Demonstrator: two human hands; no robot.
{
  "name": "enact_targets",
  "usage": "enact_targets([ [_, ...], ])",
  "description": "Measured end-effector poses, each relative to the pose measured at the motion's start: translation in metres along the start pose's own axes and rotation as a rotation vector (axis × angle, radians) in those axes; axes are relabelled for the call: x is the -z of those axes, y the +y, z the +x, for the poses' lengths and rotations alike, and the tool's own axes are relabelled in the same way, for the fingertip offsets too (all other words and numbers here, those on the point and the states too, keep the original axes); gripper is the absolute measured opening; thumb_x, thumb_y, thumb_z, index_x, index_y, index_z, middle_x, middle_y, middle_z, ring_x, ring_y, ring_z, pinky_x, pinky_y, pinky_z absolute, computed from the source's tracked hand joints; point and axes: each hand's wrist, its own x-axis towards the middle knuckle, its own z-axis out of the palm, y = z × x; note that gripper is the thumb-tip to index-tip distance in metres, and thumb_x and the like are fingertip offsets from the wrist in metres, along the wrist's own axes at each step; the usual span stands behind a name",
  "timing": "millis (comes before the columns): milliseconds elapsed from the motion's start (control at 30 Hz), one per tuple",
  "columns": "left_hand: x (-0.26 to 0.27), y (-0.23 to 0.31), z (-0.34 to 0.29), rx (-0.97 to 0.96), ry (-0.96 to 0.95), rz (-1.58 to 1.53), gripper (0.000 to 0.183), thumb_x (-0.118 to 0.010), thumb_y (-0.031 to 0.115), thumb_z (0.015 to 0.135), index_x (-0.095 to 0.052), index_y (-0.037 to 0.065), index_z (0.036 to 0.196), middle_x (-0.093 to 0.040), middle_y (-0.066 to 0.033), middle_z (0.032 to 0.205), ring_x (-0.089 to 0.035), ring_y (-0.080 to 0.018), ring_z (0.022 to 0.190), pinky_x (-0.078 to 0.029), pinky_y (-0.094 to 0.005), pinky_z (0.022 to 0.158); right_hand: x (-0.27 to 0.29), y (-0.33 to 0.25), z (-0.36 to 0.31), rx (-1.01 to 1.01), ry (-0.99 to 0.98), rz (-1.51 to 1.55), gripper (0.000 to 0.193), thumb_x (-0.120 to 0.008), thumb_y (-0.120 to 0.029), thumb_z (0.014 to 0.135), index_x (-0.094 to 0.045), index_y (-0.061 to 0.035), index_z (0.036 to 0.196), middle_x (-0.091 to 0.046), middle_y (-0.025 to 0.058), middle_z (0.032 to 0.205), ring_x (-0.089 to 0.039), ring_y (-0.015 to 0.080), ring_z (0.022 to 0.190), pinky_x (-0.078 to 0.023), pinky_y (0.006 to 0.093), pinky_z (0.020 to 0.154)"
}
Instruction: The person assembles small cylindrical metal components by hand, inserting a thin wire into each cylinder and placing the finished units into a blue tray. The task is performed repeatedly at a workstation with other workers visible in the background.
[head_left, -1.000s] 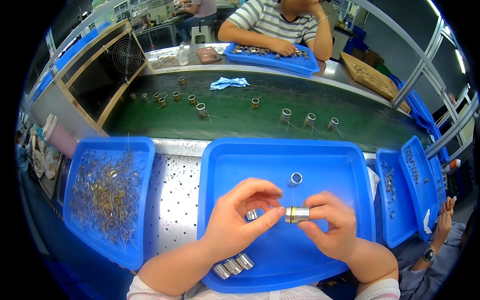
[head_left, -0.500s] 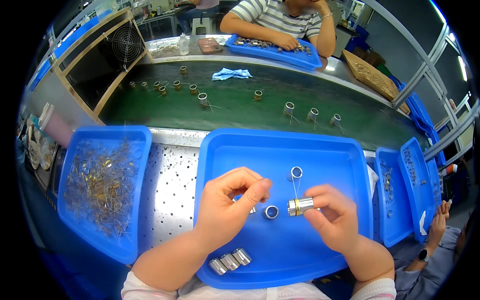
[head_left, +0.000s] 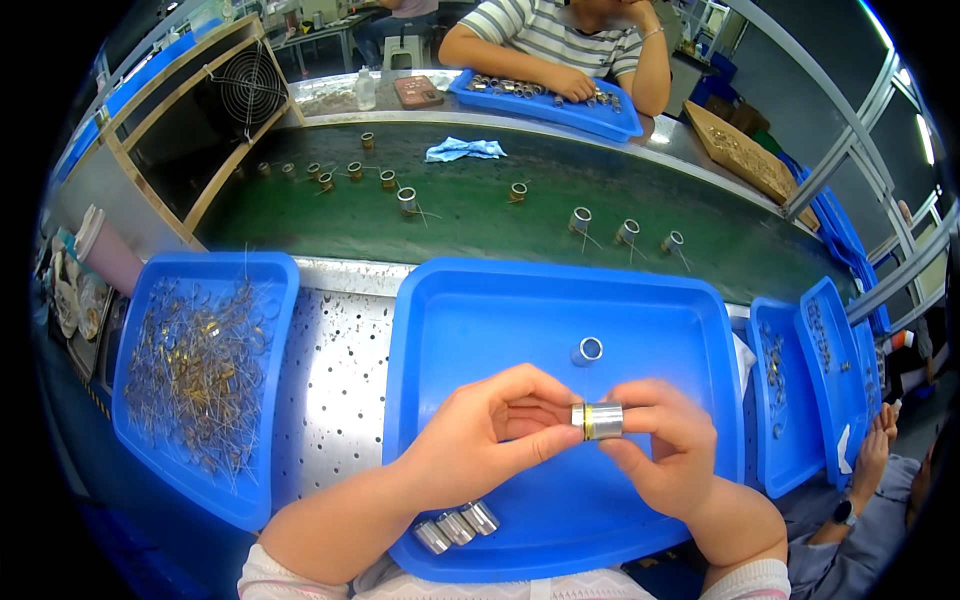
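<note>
Over the large blue tray (head_left: 560,285), my two hands meet at a short silver metal cylinder (head_left: 605,422) lying sideways, with a brass-yellow band round it near its left end. My right hand (head_left: 668,440) pinches its right end between thumb and fingers. My left hand (head_left: 505,430) closes thumb and fingertips on its left end; whether a separate small part is in those fingers is hidden. Beyond the hands, a lone silver cylinder (head_left: 588,351) stands upright in the tray. Three more metal cylinders (head_left: 456,527) lie side by side near my left forearm.
Left is a blue tray of wired brass-coloured parts (head_left: 205,375). Several wired cylinders (head_left: 408,201) and a blue cloth (head_left: 465,149) sit on the green belt (head_left: 460,232). Opposite, a person rests a hand at a parts tray (head_left: 540,108). More blue trays (head_left: 790,440) and another person's hands are right.
My left hand has moved right to the cylinder, and its fingers now touch the left end. That hand now covers the upright cylinder seen earlier between my hands.
</note>
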Motion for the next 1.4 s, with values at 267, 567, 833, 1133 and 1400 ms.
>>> enact_targets([
  [267,0.002,-0.004,0.001,0.033,-0.040,-0.095,0.032,-0.064,-0.004,0.076,-0.051,-0.004,0.106,-0.055,-0.0129,0.105,-0.056,-0.0188,0.099,-0.047,-0.0310,0.088,0.000,0.001,0.004,0.210,-0.033,-0.097,0.019,-0.074,0.000,0.064,-0.061,-0.0009,0.079,-0.061,0.0126,0.096,-0.062,0.0247,0.086,-0.050,0.0305,0.071],
  [567,0.002,-0.005,-0.001,0.017,-0.060,-0.160,0.032,-0.068,0.000,0.074,-0.054,-0.002,0.104,-0.059,-0.0100,0.099,-0.058,-0.0144,0.093,-0.048,-0.0267,0.085,-0.004,-0.001,-0.004,0.242,0.004,-0.134,0.017,-0.072,-0.002,0.068,-0.058,0.0005,0.078,-0.061,0.0170,0.101,-0.064,0.0245,0.083,-0.054,0.0266,0.064],
  [833,0.004,-0.008,-0.001,0.063,-0.035,-0.183,0.033,-0.068,0.000,0.074,-0.055,-0.002,0.104,-0.059,-0.0095,0.098,-0.058,-0.0133,0.091,-0.048,-0.0261,0.084,-0.008,-0.001,-0.005,0.266,0.046,-0.154,0.018,-0.070,-0.003,0.072,-0.056,-0.0006,0.083,-0.061,0.0166,0.099,-0.064,0.0228,0.077,-0.054,0.0262,0.062],
  [1133,0.003,-0.005,0.002,0.062,-0.003,-0.167,0.031,-0.067,-0.002,0.074,-0.055,-0.002,0.102,-0.060,-0.0119,0.098,-0.059,-0.0165,0.093,-0.048,-0.0276,0.083,-0.005,0.004,-0.005,0.175,0.011,-0.054,0.014,-0.069,-0.003,0.072,-0.058,-0.0016,0.082,-0.061,0.0139,0.104,-0.063,0.0222,0.080,-0.053,0.0278,0.067],
  [1400,0.008,-0.003,0.002,0.054,0.072,-0.112,0.028,-0.066,0.000,0.075,-0.055,-0.002,0.101,-0.060,-0.0115,0.097,-0.059,-0.0164,0.092,-0.048,-0.0269,0.080,-0.010,0.009,-0.002,0.106,0.088,0.108,0.017,-0.065,0.000,0.074,-0.054,-0.0021,0.087,-0.061,0.0154,0.099,-0.062,0.0246,0.085,-0.051,0.0301,0.070],
])
